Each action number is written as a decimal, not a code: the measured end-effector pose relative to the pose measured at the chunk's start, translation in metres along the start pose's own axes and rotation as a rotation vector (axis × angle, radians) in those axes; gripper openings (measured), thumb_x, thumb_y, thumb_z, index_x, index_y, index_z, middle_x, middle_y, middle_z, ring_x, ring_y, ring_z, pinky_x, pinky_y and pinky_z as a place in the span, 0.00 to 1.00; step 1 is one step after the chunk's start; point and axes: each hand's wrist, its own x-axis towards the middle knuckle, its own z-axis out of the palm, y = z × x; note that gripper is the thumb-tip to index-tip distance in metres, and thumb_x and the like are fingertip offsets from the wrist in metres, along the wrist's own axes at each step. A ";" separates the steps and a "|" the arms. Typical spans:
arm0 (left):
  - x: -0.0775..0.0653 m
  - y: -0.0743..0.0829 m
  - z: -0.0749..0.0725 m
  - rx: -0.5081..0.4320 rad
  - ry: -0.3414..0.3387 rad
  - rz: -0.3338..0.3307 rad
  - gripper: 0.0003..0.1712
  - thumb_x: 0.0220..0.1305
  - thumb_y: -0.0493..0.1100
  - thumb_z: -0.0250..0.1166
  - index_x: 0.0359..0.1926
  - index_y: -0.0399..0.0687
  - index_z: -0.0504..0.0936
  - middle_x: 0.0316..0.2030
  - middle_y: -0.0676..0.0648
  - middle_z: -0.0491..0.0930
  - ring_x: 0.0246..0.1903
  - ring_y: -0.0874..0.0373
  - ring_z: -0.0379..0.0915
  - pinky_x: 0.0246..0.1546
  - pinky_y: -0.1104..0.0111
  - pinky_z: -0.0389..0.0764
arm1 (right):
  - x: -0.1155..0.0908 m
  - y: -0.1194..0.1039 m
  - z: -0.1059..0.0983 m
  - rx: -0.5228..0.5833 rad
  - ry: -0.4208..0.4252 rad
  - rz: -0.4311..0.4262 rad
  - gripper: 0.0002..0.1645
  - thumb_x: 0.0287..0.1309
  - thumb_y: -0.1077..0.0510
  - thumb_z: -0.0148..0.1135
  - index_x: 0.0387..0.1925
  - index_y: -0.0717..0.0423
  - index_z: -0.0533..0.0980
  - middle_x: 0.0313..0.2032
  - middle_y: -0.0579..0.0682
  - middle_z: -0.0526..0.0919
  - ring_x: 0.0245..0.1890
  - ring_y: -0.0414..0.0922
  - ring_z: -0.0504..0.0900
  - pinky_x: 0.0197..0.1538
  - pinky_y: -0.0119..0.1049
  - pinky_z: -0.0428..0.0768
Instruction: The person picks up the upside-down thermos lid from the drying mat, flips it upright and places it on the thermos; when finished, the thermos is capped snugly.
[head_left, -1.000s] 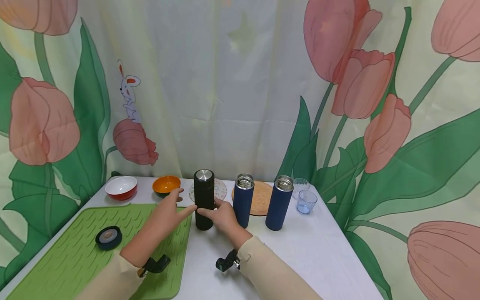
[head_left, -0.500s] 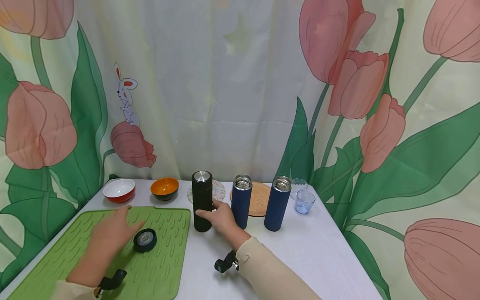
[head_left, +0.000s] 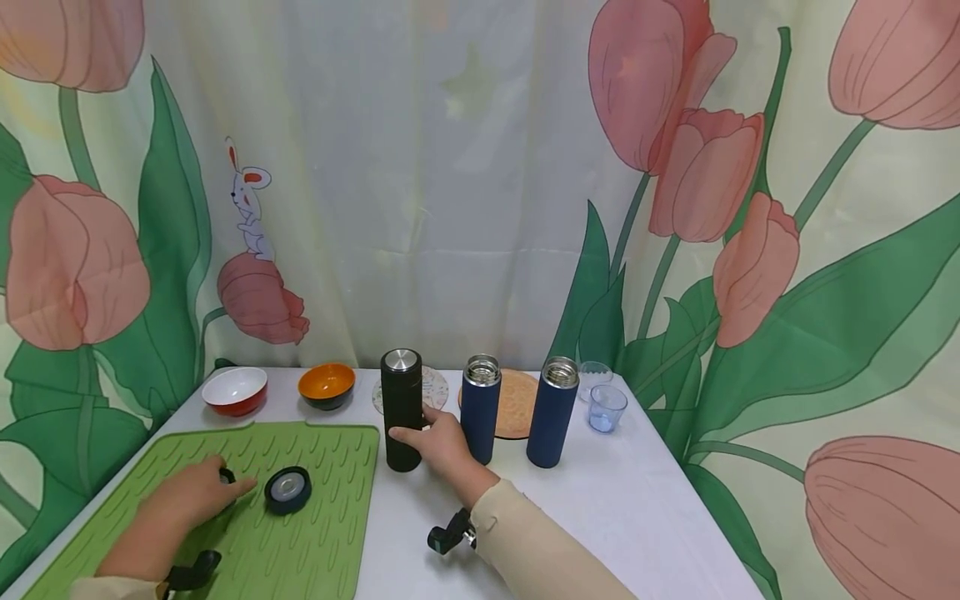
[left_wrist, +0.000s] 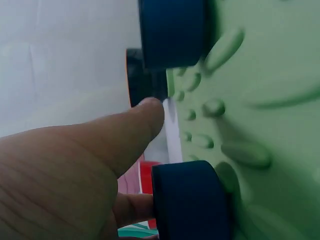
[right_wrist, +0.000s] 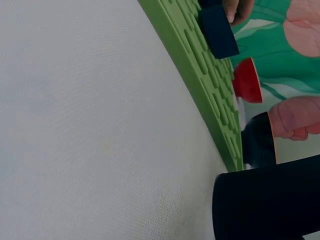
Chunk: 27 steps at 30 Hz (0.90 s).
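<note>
My right hand (head_left: pixel 447 446) holds the black thermos (head_left: pixel 402 408), which stands upright with its silver-topped lid on. The thumb lies across its front; the other fingers are mostly hidden behind it. Over on the green mat, my left hand (head_left: pixel 180 497) is at a dark bottle lid (left_wrist: pixel 192 200), fingertips on its far side. The left thumb (left_wrist: pixel 135 120) stretches out apart from that lid. Another dark lid (head_left: pixel 288 490) lies to the right of this hand, its pale inside facing up. Two blue thermoses (head_left: pixel 481 412) (head_left: pixel 553 412), both lidless, stand right of the black one.
The ribbed green drying mat (head_left: pixel 330 533) covers the table's left side. Behind it sit a red-and-white bowl (head_left: pixel 236 392) and an orange-and-black bowl (head_left: pixel 327 385). Round coasters, one tan (head_left: pixel 517 404), lie behind the thermoses. Small glasses (head_left: pixel 606 408) stand at the right edge.
My left hand has left the black thermos, moved left and come down to a lid on the mat, uncovering the other lid. My right hand stays on the black thermos.
</note>
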 end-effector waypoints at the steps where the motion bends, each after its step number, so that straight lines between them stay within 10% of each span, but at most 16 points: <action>1: -0.001 0.000 0.001 0.006 -0.009 -0.007 0.69 0.61 0.81 0.64 0.68 0.15 0.63 0.61 0.15 0.71 0.59 0.17 0.71 0.53 0.31 0.77 | 0.000 0.000 0.000 0.001 0.000 0.000 0.45 0.55 0.38 0.81 0.70 0.49 0.78 0.64 0.55 0.86 0.64 0.52 0.85 0.68 0.55 0.80; 12: -0.013 -0.003 -0.003 0.007 -0.004 -0.151 0.71 0.53 0.72 0.76 0.71 0.17 0.56 0.63 0.15 0.68 0.59 0.13 0.68 0.50 0.18 0.69 | 0.003 -0.003 -0.003 0.004 -0.008 -0.001 0.45 0.56 0.37 0.80 0.71 0.48 0.77 0.64 0.54 0.86 0.64 0.51 0.85 0.68 0.56 0.79; 27: -0.020 -0.001 0.002 -0.061 0.107 -0.064 0.60 0.53 0.68 0.77 0.56 0.12 0.68 0.46 0.19 0.78 0.43 0.30 0.80 0.42 0.40 0.83 | 0.000 0.000 0.000 -0.008 -0.001 -0.001 0.44 0.56 0.38 0.80 0.71 0.48 0.78 0.63 0.54 0.86 0.64 0.52 0.84 0.68 0.56 0.79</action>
